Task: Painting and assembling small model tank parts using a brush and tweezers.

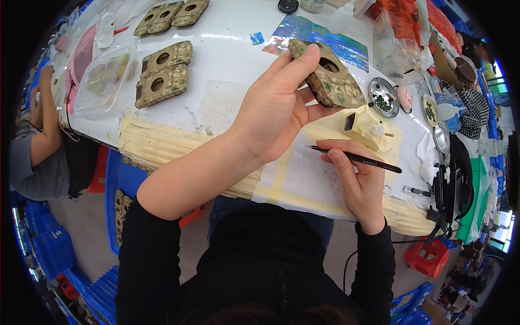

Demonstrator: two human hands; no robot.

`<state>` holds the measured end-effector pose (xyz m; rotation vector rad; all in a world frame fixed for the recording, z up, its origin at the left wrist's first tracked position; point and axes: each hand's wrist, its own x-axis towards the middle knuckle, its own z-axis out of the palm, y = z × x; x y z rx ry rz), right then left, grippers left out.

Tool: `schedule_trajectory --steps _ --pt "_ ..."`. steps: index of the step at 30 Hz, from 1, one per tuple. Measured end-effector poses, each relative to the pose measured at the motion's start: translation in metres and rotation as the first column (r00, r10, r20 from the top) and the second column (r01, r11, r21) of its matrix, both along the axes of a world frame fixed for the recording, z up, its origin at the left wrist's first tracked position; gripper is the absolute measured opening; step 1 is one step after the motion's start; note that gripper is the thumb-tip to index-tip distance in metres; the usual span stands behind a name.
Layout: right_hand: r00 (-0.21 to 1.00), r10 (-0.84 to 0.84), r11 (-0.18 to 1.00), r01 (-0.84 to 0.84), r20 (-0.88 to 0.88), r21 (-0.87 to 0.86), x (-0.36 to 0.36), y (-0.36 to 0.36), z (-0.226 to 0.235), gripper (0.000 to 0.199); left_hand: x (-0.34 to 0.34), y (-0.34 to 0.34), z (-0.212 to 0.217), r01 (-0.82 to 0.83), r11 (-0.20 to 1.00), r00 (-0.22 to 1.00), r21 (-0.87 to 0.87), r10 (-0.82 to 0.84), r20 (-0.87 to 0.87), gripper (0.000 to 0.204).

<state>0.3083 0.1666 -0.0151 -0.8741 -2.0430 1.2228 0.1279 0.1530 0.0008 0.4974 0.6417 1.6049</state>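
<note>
My left hand [276, 111] is raised over the table, gripping a camouflage-painted toy tank hull [346, 89] between thumb and fingers. The hull is tilted, and a round hole shows in its top. Lower and to the right, my right hand [355, 179] holds slim black tweezers [371, 161] with their fine tips pointing left, apart from the hull. Under the tweezers lies a white sheet with small dark marks [303, 176]. Just beyond my right hand sits a block wrapped in yellowish tape [365, 130]. A round metal dish [383, 97] with small dark green pieces is to its right.
More camouflage hulls [162, 76] stand at the left and back left. A clear plastic box [105, 81] is near another person's arm [47, 116]. Shiny holographic film [325, 40] lies behind my left hand; plastic bags [398, 38] fill the back right.
</note>
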Motion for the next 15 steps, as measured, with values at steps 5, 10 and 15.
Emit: schedule_trajectory --steps 5,10,15 --pt "1.0 -0.003 1.0 0.003 -0.006 -0.007 -0.0001 -0.0004 -0.0012 0.015 0.0004 0.0001 -0.0007 -0.002 1.0 1.0 0.002 0.002 0.001 0.038" --pt "1.0 0.01 1.0 -0.01 0.011 0.013 0.0003 0.0002 -0.0001 0.015 0.0005 -0.0001 0.0008 -0.004 1.0 1.0 0.008 0.004 0.007 0.038" --pt "1.0 0.009 1.0 -0.009 -0.005 -0.001 0.0003 -0.0005 -0.002 0.015 0.0002 -0.001 0.0012 -0.008 1.0 1.0 0.005 0.008 -0.002 0.038"
